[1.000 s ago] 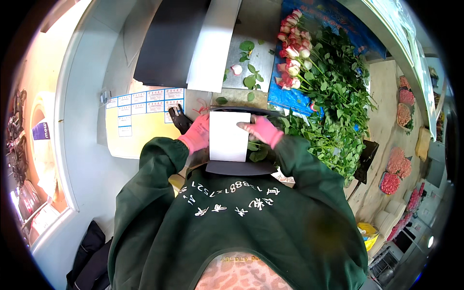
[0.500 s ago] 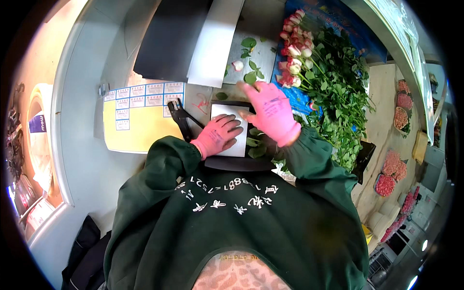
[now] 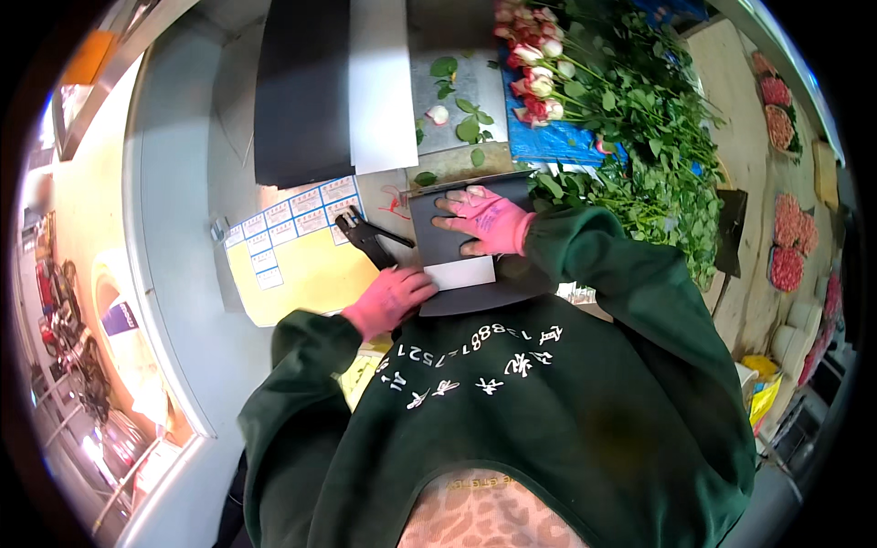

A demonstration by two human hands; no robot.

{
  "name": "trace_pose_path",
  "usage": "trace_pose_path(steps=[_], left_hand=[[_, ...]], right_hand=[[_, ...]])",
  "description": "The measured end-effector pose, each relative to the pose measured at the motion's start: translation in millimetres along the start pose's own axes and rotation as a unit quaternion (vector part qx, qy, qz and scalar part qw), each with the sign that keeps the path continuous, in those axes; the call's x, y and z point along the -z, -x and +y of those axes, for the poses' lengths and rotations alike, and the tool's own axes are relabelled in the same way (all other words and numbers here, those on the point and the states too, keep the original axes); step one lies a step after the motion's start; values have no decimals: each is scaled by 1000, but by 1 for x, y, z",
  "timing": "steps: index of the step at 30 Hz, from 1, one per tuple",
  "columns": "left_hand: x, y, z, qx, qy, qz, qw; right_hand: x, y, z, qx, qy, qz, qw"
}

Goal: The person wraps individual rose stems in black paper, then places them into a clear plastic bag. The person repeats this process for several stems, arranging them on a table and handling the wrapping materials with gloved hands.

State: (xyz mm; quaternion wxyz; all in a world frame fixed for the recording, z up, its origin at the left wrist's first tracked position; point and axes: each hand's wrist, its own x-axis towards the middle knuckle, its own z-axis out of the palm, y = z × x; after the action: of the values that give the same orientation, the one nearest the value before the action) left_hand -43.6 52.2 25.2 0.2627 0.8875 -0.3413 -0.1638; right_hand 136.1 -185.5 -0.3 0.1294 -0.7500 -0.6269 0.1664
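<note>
A black sheet (image 3: 434, 224) lies before me, its far part folded over toward me. Between its far and near parts a strip of a white sheet (image 3: 463, 273) shows. My right hand (image 3: 486, 222), in a pink glove, presses flat on the far part, fingers spread. My left hand (image 3: 391, 298), gloved the same, is at the sheet's near left edge with fingers bent and close together; its thumb is hard to see and seems to be under the edge. Just beyond it, a black two-handled hand tool (image 3: 367, 239) rests on the table. Whatever lies beneath the fold is hidden.
White-and-red roses (image 3: 539, 82) with leafy stems (image 3: 639, 155) lie at the right on blue plastic (image 3: 562, 146). Large black sheets (image 3: 303, 91) and a white one (image 3: 384, 91) lie at the far left. Nearer is a yellow label sheet (image 3: 306, 288). Loose leaves (image 3: 469, 126) are scattered beyond.
The black sheet's far part has been folded over the white sheet. My right hand has come down onto it. My left hand has slid from the white sheet to its near left edge.
</note>
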Motion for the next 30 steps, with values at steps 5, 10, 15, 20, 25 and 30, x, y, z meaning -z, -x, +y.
trace_pose_path(steps=[5,10,15,20,25,30], left_hand=[[26,-29,16,45,123,204,970],[-41,-65,-32,180,57,405,894],[-42,-81,2,216,34,506,834],[-21,-89,7,-29,229,96,968],[-24,-97,-10,-121,-23,72,990],[-24,-90,-11,-98,-85,130,983]], right_hand=[[15,-9,-35,-180,-47,-38,982],[10,-16,17,-219,-368,-110,897],[7,-8,2,-209,-171,-76,960],[6,-18,-31,-185,75,58,978],[12,-15,-28,-164,44,42,984],[37,-25,-46,-147,61,-190,969]])
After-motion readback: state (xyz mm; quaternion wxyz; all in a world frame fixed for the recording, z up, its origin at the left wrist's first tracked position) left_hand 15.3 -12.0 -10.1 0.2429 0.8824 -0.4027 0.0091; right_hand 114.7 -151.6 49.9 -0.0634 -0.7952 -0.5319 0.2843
